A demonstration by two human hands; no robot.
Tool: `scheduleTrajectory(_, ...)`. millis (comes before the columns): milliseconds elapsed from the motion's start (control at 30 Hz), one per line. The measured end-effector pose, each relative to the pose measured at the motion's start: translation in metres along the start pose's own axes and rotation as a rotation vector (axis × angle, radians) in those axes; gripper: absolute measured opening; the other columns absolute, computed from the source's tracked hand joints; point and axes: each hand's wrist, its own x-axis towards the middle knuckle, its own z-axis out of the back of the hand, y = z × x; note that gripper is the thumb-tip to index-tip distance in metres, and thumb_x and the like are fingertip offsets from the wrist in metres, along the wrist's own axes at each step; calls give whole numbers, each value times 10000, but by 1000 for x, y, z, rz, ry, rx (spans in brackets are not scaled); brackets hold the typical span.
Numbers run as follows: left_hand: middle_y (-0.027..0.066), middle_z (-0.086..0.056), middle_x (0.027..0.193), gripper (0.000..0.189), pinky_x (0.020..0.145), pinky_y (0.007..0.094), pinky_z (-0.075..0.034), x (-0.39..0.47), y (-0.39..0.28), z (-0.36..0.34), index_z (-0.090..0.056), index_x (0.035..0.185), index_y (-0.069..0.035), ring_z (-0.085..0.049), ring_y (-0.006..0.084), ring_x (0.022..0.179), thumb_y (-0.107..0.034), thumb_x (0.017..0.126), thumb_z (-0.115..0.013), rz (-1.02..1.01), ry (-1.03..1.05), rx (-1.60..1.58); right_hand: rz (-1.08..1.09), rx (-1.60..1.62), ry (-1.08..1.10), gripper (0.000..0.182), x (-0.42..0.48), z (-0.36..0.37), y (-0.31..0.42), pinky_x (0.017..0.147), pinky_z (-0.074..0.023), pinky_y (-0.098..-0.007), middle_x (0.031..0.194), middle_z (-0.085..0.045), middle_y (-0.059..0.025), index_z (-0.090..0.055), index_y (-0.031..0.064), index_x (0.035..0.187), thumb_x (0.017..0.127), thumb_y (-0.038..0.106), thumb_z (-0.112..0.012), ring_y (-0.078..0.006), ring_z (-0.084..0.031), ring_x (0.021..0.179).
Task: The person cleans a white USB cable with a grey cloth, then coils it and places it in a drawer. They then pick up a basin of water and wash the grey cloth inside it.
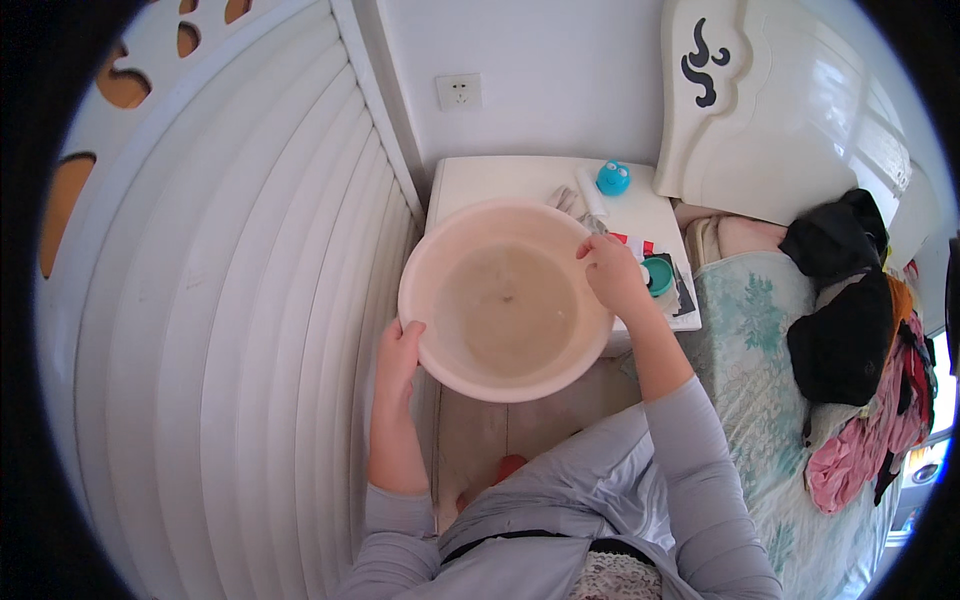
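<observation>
A large pale pink plastic basin (504, 388) is in front of me, its near rim reaching past the front of a white bedside cabinet (480, 176). Shallow cloudy water (510, 322) appears to cover its bottom, with a small dark spot near the middle. My left hand (397, 356) grips the basin's left rim, thumb on top. Over the right rim is my right hand (615, 274), fingers curled above the basin's inside. Whether those fingers grip the rim or something small is hidden.
On the cabinet are a blue toy with eyes (613, 178), a white tube (591, 193) and a green round container (658, 276). A white slatted panel (247, 300) stands close on the left. To the right, black clothing (844, 337) and pink clothing (840, 465) lie on a bed (750, 375).
</observation>
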Motion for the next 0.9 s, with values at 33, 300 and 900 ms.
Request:
scheduleTrajectory(33, 80, -628, 929, 366, 662, 299, -462, 7, 1, -1, -546, 1113, 5, -594, 144, 776, -228, 832, -524, -4, 9, -8, 9, -6, 2, 186, 6, -5, -4, 790, -452, -442, 914, -588, -189, -588, 31, 827, 697, -57, -487, -374, -559, 898)
scheduleTrajectory(300, 64, -623, 917, 299, 661, 279, -478, 48, -19, -15, -549, 1071, -26, -604, 144, 789, -241, 865, -535, -7, -12, -106, -55, 189, -110, 202, 49, -20, -7, 915, -425, -398, 1148, -553, -208, -607, 38, 890, 708, -9, -534, -364, -523, 1080)
scheduleTrajectory(900, 129, -429, 1288, 442, 869, 360, -450, 48, -26, -70, -392, 1255, -30, -477, 199, 1129, -247, 903, -550, -160, -102, -323, 166, -32, -280, 118, -1, -34, 42, 1009, -303, -540, 869, -640, -39, -670, 105, 852, 739, 139, -658, -252, -552, 946)
